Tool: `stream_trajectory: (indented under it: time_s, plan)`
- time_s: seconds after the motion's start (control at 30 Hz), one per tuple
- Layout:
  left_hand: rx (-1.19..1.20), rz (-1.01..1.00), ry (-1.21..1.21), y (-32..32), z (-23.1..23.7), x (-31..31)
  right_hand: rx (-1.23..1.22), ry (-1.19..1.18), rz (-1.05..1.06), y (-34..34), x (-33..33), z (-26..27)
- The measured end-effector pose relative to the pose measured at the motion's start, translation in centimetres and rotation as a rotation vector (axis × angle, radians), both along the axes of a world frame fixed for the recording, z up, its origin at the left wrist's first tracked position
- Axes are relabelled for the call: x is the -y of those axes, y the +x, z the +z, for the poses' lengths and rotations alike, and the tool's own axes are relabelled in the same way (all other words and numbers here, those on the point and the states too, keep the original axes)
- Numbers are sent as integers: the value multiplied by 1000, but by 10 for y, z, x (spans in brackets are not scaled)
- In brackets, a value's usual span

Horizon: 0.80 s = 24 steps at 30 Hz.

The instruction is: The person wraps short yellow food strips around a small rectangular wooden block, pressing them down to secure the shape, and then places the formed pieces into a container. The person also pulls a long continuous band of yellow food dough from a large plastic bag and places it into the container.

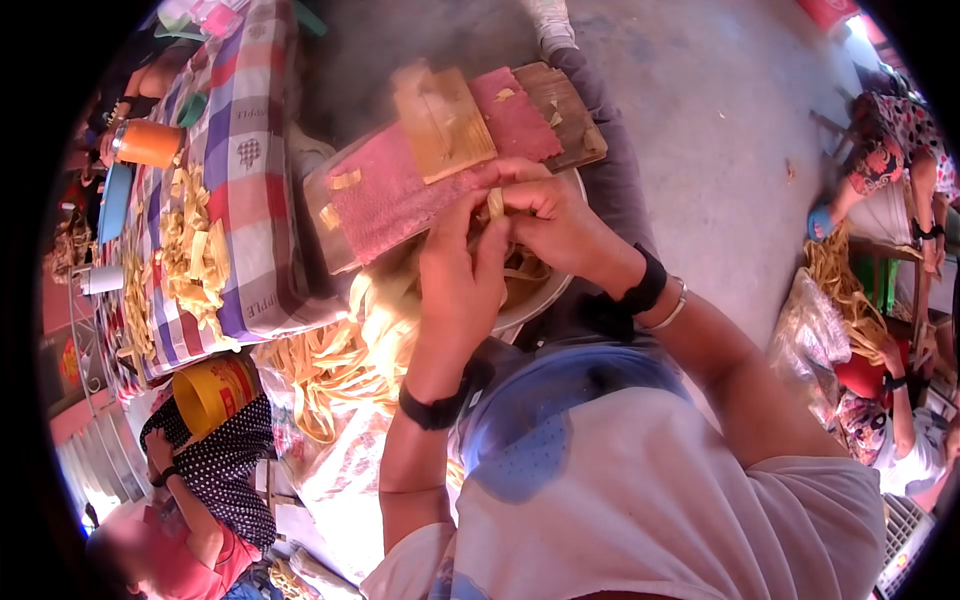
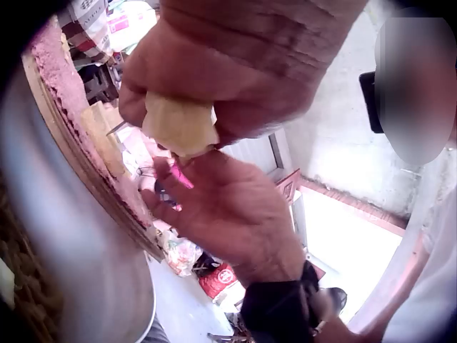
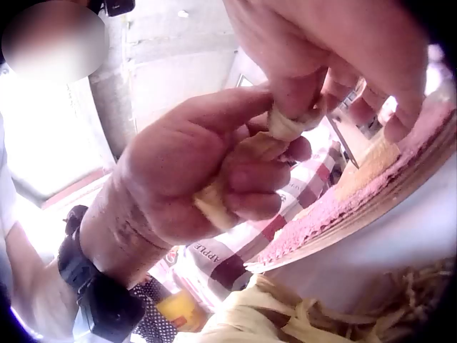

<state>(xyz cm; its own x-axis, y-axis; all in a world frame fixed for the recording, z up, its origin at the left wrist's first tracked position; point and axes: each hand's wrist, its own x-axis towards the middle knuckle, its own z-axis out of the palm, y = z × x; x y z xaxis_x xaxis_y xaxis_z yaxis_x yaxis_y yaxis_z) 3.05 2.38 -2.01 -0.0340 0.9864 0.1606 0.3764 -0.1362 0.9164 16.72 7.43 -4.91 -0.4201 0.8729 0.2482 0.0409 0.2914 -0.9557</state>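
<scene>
A soft, pale yellow strip [image 1: 496,203] runs between the two hands, its kind unclear. My left hand [image 1: 460,265] curls round it; in the right wrist view the strip [image 3: 212,202] shows through the curled fingers, with a loop at the thumb. At that loop my right hand [image 1: 560,215] pinches the strip between thumb and finger, its other fingers spread. Both hands are over the near edge of a board covered with pink cloth [image 1: 385,205]. A wooden block [image 1: 440,120] lies on the cloth, and a thin pointed metal piece [image 3: 344,139] stands near it.
Under the board is a metal basin [image 1: 540,308] holding more strips. Loose strips [image 1: 325,370] heap beside it. On the left, a checked-cloth table [image 1: 262,200] bears piled strips [image 1: 195,250] and an orange jar [image 1: 147,143]. Other people sit at left and right.
</scene>
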Motion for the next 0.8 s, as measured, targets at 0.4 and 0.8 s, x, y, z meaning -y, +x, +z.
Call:
stream_trajectory:
  time_s: [0.4, 0.8]
  plan:
    - [-265, 184, 4, 0, -26, 4, 291, 625, -207, -1, 14, 1]
    - [-176, 51, -220, -28, -1, 59, -81, -39, -263, 27, 0, 16]
